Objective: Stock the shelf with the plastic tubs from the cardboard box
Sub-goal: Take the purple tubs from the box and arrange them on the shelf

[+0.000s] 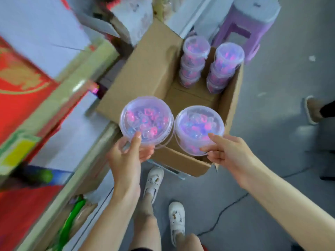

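My left hand [126,156] grips a clear plastic tub [146,117] full of pink and blue trinkets, thumb on its lid. Beside it, my right hand [228,151] holds a second such tub [198,125], thumb across the lid edge. Both tubs hang above the near end of an open cardboard box [228,113] on the floor. Inside the box, at its far end, stand two stacks of the same tubs [194,60] [224,66]. The shelf [76,127] runs along the left, blurred.
A purple plastic stool [244,28] stands behind the box. Red and yellow packaged goods [23,91] fill the shelf tiers on the left. My white shoes [154,182] are on the grey floor below the box. Another person's foot [313,109] shows at right.
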`<state>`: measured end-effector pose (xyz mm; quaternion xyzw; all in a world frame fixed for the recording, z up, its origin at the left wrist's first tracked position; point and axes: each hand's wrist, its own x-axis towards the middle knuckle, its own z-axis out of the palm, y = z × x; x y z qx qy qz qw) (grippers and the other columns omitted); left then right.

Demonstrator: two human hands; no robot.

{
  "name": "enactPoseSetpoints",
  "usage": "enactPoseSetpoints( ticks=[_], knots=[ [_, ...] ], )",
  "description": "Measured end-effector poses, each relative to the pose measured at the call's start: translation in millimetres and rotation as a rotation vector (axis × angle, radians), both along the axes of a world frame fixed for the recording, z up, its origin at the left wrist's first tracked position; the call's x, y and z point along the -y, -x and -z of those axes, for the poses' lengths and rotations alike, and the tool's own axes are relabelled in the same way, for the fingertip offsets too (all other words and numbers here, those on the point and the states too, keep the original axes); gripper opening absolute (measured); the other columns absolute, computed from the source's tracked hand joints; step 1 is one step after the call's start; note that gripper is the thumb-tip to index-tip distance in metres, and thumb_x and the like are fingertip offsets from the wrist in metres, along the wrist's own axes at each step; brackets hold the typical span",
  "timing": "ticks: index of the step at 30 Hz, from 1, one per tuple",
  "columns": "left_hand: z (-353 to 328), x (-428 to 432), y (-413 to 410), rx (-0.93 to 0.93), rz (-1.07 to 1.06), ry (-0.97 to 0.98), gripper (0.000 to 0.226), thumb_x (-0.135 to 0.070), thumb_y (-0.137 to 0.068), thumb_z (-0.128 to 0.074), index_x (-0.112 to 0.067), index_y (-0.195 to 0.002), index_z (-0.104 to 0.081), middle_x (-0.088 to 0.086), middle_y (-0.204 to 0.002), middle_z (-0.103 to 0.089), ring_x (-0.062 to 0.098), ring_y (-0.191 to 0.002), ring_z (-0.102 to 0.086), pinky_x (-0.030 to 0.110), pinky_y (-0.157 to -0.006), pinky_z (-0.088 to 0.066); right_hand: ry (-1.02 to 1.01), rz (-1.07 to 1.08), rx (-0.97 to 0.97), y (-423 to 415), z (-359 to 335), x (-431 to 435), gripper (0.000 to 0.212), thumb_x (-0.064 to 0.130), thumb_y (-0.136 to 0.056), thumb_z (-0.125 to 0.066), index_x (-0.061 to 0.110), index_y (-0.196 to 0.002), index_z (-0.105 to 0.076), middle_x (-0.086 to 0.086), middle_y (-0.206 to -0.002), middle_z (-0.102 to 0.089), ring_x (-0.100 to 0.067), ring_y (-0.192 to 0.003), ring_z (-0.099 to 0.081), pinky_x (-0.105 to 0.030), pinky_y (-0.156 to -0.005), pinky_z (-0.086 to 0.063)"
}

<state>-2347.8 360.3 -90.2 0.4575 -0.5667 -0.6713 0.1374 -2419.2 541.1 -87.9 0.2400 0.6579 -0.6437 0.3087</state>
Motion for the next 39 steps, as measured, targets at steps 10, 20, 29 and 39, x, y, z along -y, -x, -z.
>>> enactPoseSetpoints(
  ticks=[10, 20, 29, 39],
  knots=[
    [-165.9, 43.3, -108.0, -0.164, -0.320, 0.070, 0.009, -0.019, -0.085, -0.064, -0.012, -0.092, -0.064, 0.007, -0.055, -0.068, 0.015, -0.043, -0.061, 0.018, -0.044, -0.049, 0.187, -0.243, -0.281, -55.7, -183.2, 70.2, 0.016, 0.024, -0.087, -0.059, 0.009, -0.087, -0.064, -0.009, -0.072, -0.072, -0.009, -0.045, -0.044, -0.032, -0.069, -0.039],
    [-317.9, 141.4, -222.4, -0.452, -0.616, 0.354, 0.014, -0.013, -0.082, -0.064, -0.006, -0.095, -0.061, 0.003, -0.048, -0.063, 0.013, -0.038, -0.055, 0.025, -0.047, -0.048, 0.430, -0.525, -0.328, -125.7, -333.8, 219.6, 0.048, 0.042, -0.055, -0.077, 0.015, -0.081, -0.048, -0.007, -0.051, -0.066, -0.006, -0.025, -0.031, -0.019, -0.042, -0.042],
    [-379.0, 245.0, -297.8, -0.480, -0.749, 0.396, 0.010, -0.012, -0.084, -0.063, -0.010, -0.078, -0.056, 0.007, -0.044, -0.061, 0.015, -0.034, -0.055, 0.018, -0.039, -0.047, 0.502, -0.740, -0.363, -176.5, -388.4, 346.0, 0.009, 0.020, -0.087, -0.056, 0.014, -0.080, -0.056, -0.007, -0.054, -0.067, -0.006, -0.028, -0.037, -0.017, -0.039, -0.043],
    [-378.5, 306.0, -322.2, -0.343, -0.687, 0.340, 0.023, -0.022, -0.082, -0.067, -0.004, -0.091, -0.057, 0.015, -0.050, -0.065, 0.015, -0.035, -0.056, 0.022, -0.044, -0.050, 0.423, -0.800, -0.415, -179.6, -383.5, 405.5, 0.018, 0.027, -0.084, -0.064, 0.012, -0.094, -0.060, -0.008, -0.062, -0.070, -0.007, -0.036, -0.043, -0.023, -0.051, -0.049]
  ],
)
